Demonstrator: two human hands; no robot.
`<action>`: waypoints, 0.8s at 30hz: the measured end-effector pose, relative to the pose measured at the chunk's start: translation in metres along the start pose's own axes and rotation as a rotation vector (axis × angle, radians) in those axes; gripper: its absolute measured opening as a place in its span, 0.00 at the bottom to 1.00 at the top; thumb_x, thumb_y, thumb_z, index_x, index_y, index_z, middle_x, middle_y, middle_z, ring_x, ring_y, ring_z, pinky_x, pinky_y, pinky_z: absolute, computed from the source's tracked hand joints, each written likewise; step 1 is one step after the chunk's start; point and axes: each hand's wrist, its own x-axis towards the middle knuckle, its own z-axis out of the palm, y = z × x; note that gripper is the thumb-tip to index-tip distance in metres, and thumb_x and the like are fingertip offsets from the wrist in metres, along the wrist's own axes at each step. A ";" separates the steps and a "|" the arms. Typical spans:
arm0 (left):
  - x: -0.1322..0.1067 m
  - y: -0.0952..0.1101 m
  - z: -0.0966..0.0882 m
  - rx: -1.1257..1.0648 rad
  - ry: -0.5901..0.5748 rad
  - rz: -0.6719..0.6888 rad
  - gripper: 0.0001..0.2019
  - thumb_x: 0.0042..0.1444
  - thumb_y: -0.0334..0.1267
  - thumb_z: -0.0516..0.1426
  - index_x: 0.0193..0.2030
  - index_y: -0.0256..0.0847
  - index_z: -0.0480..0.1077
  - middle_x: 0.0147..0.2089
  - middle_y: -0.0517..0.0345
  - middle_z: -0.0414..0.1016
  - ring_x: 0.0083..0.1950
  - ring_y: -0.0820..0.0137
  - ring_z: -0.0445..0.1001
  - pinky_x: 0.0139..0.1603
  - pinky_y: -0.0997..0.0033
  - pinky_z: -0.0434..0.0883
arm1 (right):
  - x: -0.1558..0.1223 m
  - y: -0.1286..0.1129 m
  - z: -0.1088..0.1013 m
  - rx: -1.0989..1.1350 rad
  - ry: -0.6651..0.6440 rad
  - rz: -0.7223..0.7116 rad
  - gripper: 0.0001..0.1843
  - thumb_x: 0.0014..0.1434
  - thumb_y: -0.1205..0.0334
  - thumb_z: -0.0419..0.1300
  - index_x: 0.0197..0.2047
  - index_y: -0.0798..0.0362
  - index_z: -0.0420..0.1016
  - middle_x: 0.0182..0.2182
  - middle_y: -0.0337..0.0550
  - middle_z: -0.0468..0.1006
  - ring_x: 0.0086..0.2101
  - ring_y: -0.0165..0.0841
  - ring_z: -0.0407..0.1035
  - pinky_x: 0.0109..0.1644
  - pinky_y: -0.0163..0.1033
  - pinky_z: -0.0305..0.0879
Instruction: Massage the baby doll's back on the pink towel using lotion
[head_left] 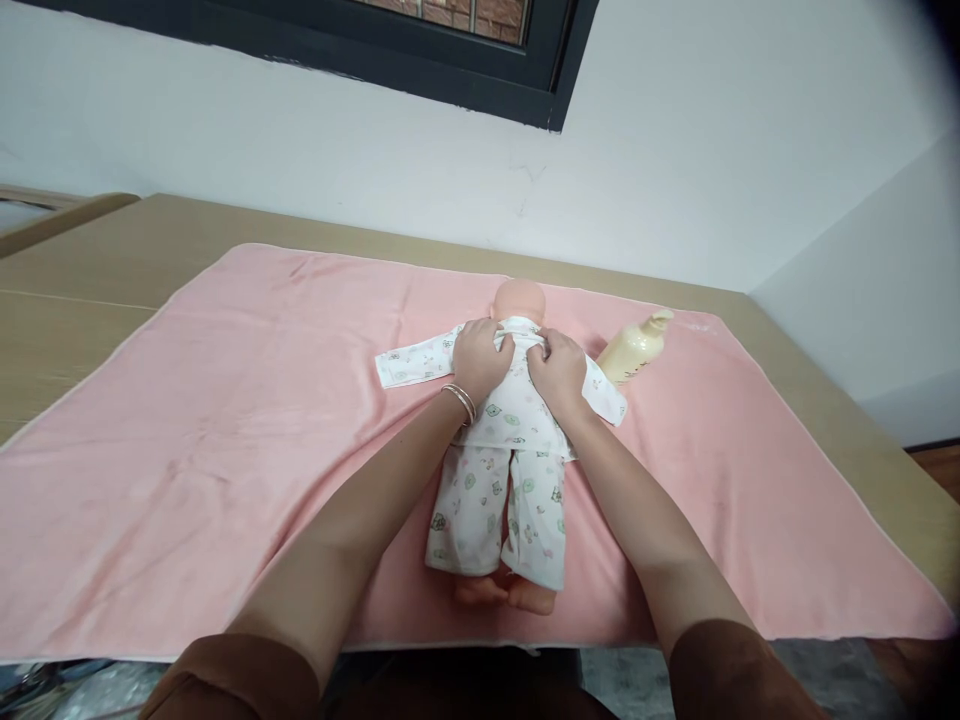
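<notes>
A baby doll (519, 300) lies stretched out with its head away from me and its bare feet toward me. It wears a white printed shirt (511, 415) and matching trousers (469, 510). The smooth head shows no face from here. My left hand (480, 362), with bangles at the wrist, is closed on the shirt at the doll's left-side shoulder in view. At the opposite shoulder, my right hand (559, 370) grips the shirt near the collar, fingers curled. Both sleeves spread outward. My fingertips are partly hidden.
A pink blanket (225, 420) covers much of the wooden table (97, 255). A cream pump bottle (636, 347) lies tilted right of the doll, beside a sleeve. Behind the table rise a white wall (375, 160) and a dark window frame (450, 70).
</notes>
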 end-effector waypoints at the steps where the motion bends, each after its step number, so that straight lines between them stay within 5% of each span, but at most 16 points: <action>1: 0.001 0.000 0.000 -0.002 -0.009 -0.015 0.09 0.58 0.37 0.54 0.42 0.41 0.73 0.46 0.50 0.79 0.52 0.58 0.73 0.56 0.58 0.68 | 0.001 0.001 0.000 0.008 -0.017 -0.008 0.21 0.58 0.63 0.49 0.51 0.55 0.76 0.44 0.50 0.80 0.46 0.45 0.71 0.55 0.49 0.64; 7: 0.005 -0.004 -0.001 -0.017 -0.143 0.073 0.15 0.60 0.34 0.50 0.51 0.41 0.72 0.56 0.52 0.77 0.58 0.58 0.70 0.63 0.55 0.63 | 0.009 0.009 0.004 0.046 -0.162 -0.143 0.26 0.60 0.67 0.46 0.59 0.52 0.71 0.61 0.49 0.70 0.61 0.43 0.62 0.68 0.58 0.49; 11: 0.003 -0.001 -0.004 -0.005 -0.131 0.127 0.13 0.60 0.32 0.49 0.46 0.42 0.72 0.50 0.51 0.78 0.54 0.59 0.71 0.59 0.56 0.65 | 0.006 0.010 0.004 0.068 -0.077 -0.230 0.21 0.60 0.67 0.48 0.51 0.52 0.77 0.54 0.46 0.77 0.57 0.40 0.68 0.68 0.54 0.52; 17: -0.001 0.002 -0.003 0.041 -0.035 0.046 0.08 0.59 0.35 0.52 0.39 0.41 0.72 0.42 0.48 0.77 0.50 0.57 0.72 0.54 0.57 0.68 | -0.003 0.005 0.003 0.074 0.056 -0.097 0.19 0.61 0.64 0.49 0.46 0.53 0.80 0.48 0.48 0.80 0.52 0.41 0.72 0.61 0.47 0.64; 24: 0.006 -0.005 0.001 -0.042 -0.120 0.047 0.16 0.60 0.35 0.52 0.52 0.40 0.73 0.56 0.51 0.77 0.59 0.58 0.71 0.64 0.55 0.64 | 0.010 0.013 0.008 0.089 -0.173 -0.085 0.28 0.59 0.66 0.47 0.61 0.52 0.69 0.62 0.47 0.69 0.64 0.44 0.59 0.70 0.63 0.44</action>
